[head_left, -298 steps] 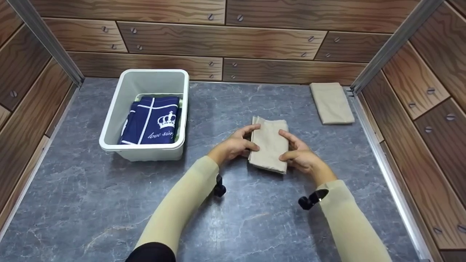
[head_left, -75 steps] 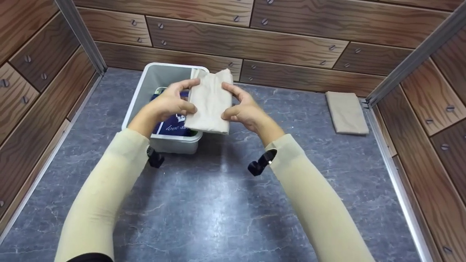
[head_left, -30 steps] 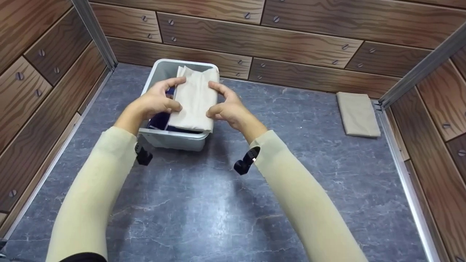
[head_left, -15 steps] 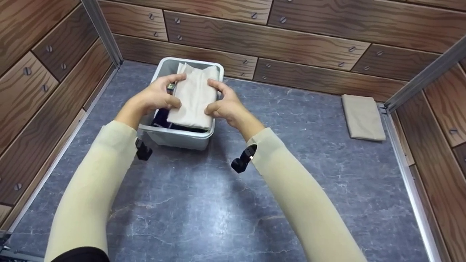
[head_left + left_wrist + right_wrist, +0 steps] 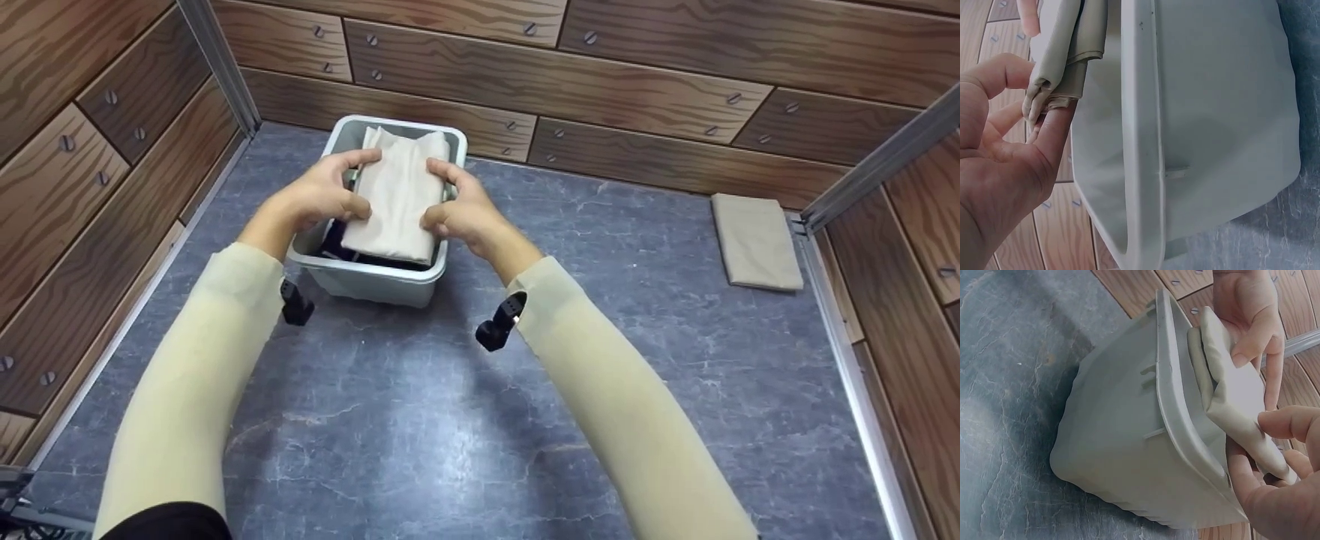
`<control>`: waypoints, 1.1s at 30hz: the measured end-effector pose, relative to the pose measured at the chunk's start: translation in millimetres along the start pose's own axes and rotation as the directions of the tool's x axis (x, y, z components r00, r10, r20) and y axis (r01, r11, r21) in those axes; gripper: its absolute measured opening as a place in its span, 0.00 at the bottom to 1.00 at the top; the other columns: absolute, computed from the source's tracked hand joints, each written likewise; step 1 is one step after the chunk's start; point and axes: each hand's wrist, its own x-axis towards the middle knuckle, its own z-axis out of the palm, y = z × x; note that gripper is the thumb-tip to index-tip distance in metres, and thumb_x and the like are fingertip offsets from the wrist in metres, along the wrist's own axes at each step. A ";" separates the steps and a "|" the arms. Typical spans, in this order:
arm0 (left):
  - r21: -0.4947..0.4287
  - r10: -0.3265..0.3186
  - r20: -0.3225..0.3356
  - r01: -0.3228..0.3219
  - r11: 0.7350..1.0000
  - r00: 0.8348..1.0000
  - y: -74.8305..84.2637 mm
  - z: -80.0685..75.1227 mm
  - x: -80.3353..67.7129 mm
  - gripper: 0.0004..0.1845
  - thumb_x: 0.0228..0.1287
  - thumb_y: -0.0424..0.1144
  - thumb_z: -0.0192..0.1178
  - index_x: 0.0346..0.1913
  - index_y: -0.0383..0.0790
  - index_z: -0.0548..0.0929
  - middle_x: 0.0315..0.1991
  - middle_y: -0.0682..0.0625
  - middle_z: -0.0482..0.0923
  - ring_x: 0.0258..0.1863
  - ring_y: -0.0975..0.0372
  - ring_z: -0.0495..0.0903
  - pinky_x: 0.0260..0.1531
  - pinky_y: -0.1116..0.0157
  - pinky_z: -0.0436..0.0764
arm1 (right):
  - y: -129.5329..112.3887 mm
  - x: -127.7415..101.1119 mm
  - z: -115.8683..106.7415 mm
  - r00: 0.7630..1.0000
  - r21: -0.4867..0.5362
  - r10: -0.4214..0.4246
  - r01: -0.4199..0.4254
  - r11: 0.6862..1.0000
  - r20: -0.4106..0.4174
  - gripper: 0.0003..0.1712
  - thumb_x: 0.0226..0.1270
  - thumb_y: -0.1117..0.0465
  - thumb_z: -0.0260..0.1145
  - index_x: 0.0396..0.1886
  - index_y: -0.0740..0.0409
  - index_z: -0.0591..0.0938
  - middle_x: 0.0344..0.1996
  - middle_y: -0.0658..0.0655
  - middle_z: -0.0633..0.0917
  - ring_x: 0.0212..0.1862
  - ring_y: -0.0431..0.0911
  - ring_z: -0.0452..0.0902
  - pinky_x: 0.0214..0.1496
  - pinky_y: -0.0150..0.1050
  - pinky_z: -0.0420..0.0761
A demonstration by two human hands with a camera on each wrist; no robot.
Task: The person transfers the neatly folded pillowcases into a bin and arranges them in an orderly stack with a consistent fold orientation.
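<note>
Both hands hold a folded beige cloth (image 5: pixel 397 196) by its two long sides over the grey-white plastic bin (image 5: pixel 367 274). My left hand (image 5: pixel 319 193) pinches the left side, thumb on top and fingers underneath in the left wrist view. On the opposite side my right hand (image 5: pixel 471 214) grips the cloth the same way, as the right wrist view shows. The cloth (image 5: pixel 1235 394) is at the bin's opening, close to the rim. Beneath it, inside the bin, a strip of navy cloth (image 5: pixel 335 241) shows; the rest is covered.
Another folded beige cloth (image 5: pixel 757 244) lies on the grey marbled floor (image 5: pixel 600 315) near the right back corner. Wood-patterned walls (image 5: pixel 465 67) with metal corner strips surround the floor. Dark equipment (image 5: pixel 30 510) pokes in at the bottom left.
Both hands have lifted the folded beige cloth off the floor and carried it left over the bin. In the last second it has barely moved, while the view has shifted slightly.
</note>
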 end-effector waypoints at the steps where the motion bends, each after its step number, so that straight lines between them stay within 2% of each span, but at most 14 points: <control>1: 0.002 0.001 -0.002 -0.001 1.000 1.000 -0.4 -0.6 0.4 0.52 0.47 0.14 0.58 0.78 0.45 0.58 0.65 0.38 0.61 0.22 0.66 0.71 0.17 0.74 0.74 | 0.0 0.7 0.0 1.000 0.009 0.002 -0.002 1.000 0.000 0.55 0.45 0.88 0.60 0.74 0.50 0.67 0.70 0.54 0.64 0.47 0.49 0.76 0.33 0.34 0.82; 7: 0.018 -0.001 -0.017 0.002 1.000 1.000 -1.2 -5.2 -0.9 0.52 0.46 0.14 0.59 0.78 0.45 0.58 0.66 0.38 0.60 0.19 0.67 0.70 0.17 0.74 0.74 | 0.7 4.6 1.4 1.000 0.025 0.001 -0.001 1.000 0.007 0.55 0.44 0.89 0.59 0.75 0.51 0.66 0.71 0.55 0.64 0.53 0.52 0.74 0.39 0.39 0.86; 17: 0.078 -0.025 -0.001 0.025 0.997 1.000 -2.1 -12.0 0.3 0.52 0.47 0.15 0.58 0.78 0.46 0.57 0.64 0.35 0.63 0.17 0.67 0.67 0.17 0.74 0.73 | 2.9 8.3 9.4 1.000 0.009 -0.008 0.008 1.000 0.008 0.55 0.45 0.89 0.59 0.75 0.51 0.66 0.69 0.53 0.66 0.44 0.49 0.75 0.27 0.32 0.80; 21: 0.139 -0.019 0.005 0.018 0.990 1.000 -4.2 -14.6 1.8 0.53 0.47 0.16 0.59 0.79 0.44 0.56 0.66 0.37 0.60 0.26 0.64 0.70 0.19 0.73 0.74 | 3.9 9.3 12.5 1.000 0.018 -0.004 0.004 1.000 0.007 0.55 0.45 0.89 0.59 0.75 0.51 0.66 0.68 0.53 0.66 0.44 0.49 0.75 0.26 0.32 0.80; 26: 0.183 -0.013 -0.008 0.015 0.983 1.000 -3.8 -17.2 1.7 0.53 0.45 0.17 0.59 0.79 0.43 0.56 0.69 0.41 0.58 0.40 0.57 0.69 0.21 0.72 0.75 | 3.7 11.1 15.5 1.000 0.013 -0.014 0.014 1.000 0.016 0.55 0.44 0.90 0.58 0.75 0.52 0.66 0.69 0.52 0.65 0.43 0.50 0.74 0.25 0.32 0.78; 30: 0.194 -0.011 0.004 0.010 0.981 1.000 -3.2 -16.8 2.9 0.53 0.45 0.17 0.59 0.79 0.43 0.56 0.68 0.40 0.60 0.45 0.55 0.69 0.23 0.72 0.76 | 4.3 11.9 15.8 1.000 0.009 -0.021 0.021 1.000 0.010 0.55 0.44 0.90 0.57 0.75 0.53 0.66 0.69 0.52 0.66 0.41 0.50 0.74 0.22 0.30 0.75; 33: 0.215 -0.010 0.001 0.010 0.977 1.000 -3.5 -17.3 2.4 0.52 0.45 0.17 0.59 0.78 0.43 0.56 0.68 0.40 0.62 0.47 0.53 0.70 0.27 0.71 0.78 | 5.0 12.1 16.2 1.000 0.009 -0.020 0.020 1.000 0.009 0.55 0.44 0.89 0.58 0.75 0.52 0.66 0.69 0.52 0.66 0.42 0.50 0.75 0.23 0.31 0.76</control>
